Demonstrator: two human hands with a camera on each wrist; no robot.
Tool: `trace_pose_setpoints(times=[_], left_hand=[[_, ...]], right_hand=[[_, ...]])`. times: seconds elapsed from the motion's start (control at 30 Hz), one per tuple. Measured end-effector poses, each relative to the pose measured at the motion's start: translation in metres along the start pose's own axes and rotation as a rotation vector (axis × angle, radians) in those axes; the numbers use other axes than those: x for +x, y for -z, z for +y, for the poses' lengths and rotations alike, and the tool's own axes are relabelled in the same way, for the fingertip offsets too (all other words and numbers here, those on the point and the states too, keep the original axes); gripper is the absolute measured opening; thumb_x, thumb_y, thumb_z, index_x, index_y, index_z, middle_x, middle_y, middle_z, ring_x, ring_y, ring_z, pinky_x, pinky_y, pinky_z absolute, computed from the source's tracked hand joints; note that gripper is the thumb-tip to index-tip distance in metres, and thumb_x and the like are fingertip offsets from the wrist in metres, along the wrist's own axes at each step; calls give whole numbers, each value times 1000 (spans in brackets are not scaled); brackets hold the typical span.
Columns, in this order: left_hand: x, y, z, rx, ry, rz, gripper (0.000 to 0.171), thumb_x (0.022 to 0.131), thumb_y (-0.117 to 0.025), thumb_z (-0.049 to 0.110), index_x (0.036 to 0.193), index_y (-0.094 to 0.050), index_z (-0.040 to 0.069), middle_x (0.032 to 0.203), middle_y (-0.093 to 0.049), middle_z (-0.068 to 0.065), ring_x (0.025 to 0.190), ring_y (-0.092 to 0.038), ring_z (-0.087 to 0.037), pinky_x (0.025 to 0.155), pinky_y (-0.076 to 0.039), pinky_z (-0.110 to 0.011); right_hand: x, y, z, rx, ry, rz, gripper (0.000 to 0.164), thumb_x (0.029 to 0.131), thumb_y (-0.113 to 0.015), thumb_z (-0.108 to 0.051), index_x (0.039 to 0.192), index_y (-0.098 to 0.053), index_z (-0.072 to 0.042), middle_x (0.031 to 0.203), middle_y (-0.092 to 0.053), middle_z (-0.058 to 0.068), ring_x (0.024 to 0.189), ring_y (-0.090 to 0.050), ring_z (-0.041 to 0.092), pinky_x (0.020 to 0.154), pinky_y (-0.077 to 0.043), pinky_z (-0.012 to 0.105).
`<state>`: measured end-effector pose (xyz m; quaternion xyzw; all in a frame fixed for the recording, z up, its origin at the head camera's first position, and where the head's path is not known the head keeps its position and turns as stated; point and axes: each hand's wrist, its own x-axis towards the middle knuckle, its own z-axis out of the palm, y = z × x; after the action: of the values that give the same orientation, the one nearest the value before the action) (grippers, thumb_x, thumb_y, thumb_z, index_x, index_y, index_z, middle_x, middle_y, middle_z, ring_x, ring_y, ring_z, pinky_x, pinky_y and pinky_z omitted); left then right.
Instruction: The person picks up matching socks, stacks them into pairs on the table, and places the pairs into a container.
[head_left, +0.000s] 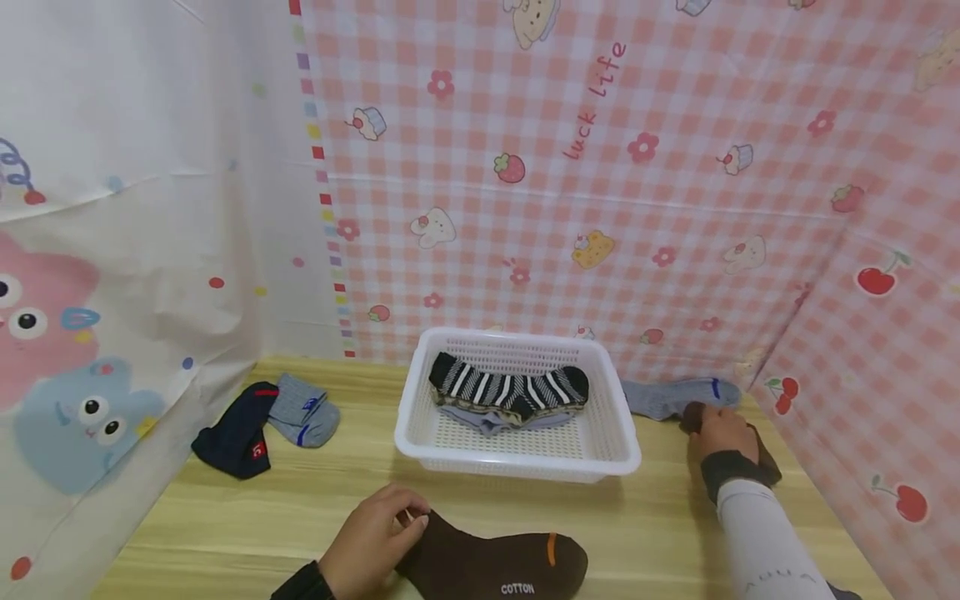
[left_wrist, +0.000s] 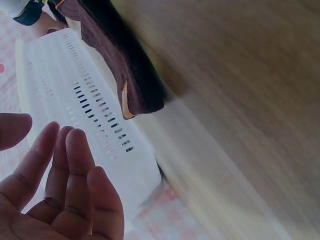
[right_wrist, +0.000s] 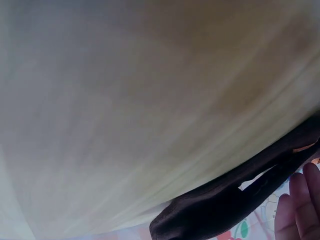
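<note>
A brown sock [head_left: 495,558] with an orange mark and the word COTTON lies at the front, toe to the right. My left hand [head_left: 378,533] is at its cuff, fingertips overlapping the edge in the head view. In the left wrist view the thumb and fingers [left_wrist: 70,165] are apart from each other, with the sock [left_wrist: 120,60] beyond them. Over at the right, my right hand [head_left: 723,437] grips another brown sock [head_left: 767,458]; the hand hides its middle. The right wrist view shows this dark sock [right_wrist: 210,207] beside the fingers [right_wrist: 302,205].
A white basket [head_left: 517,462] in the middle holds several folded socks, a striped pair [head_left: 510,387] on top. A grey sock [head_left: 675,396] lies behind my right hand. Navy socks [head_left: 236,433] and grey socks [head_left: 303,412] lie at left. Patterned cloth [head_left: 480,275] hangs behind.
</note>
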<state>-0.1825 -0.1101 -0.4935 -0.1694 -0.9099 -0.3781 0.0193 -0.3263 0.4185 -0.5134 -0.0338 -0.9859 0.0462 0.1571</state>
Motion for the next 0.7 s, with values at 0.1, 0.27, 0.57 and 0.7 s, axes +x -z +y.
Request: trace_pose_setpoints(times=[0.1,0.27,0.57,0.7], left_hand=[[-1,-1,1,11,-2,11,6,91,-65,21,94,-69,17,92,-60,11,80,-57,-3,69,-46,-20],[-1,-1,2,13,-8,20,6,91,-65,20,93,-70,17,91,-60,12,80,-58,-4,70,-47,-21],[-2,-1,5,25,-8,40,5,91,-65,19,92,-70,18,90,-59,14,80,-56,-2,70,-46,-20],[-3,-2,7,23,-19,46,4,91,-65,20,91,-69,18,89,-59,14,80,-56,-2,70,-46,-20]], right_hand=[[-4,3,-1,-2,-14,12,35,79,-71,-13,99,-59,12,96,-57,37,88,-54,56,73,-41,64],[-4,12,-7,-6,-19,21,20,80,-65,-8,88,-63,10,85,-59,36,78,-55,54,66,-42,63],[2,22,2,147,-117,67,15,86,-57,-11,77,-61,0,79,-62,27,69,-58,44,56,-42,54],[4,29,6,207,-141,114,16,88,-58,-13,86,-63,1,83,-64,26,72,-59,41,58,-43,52]])
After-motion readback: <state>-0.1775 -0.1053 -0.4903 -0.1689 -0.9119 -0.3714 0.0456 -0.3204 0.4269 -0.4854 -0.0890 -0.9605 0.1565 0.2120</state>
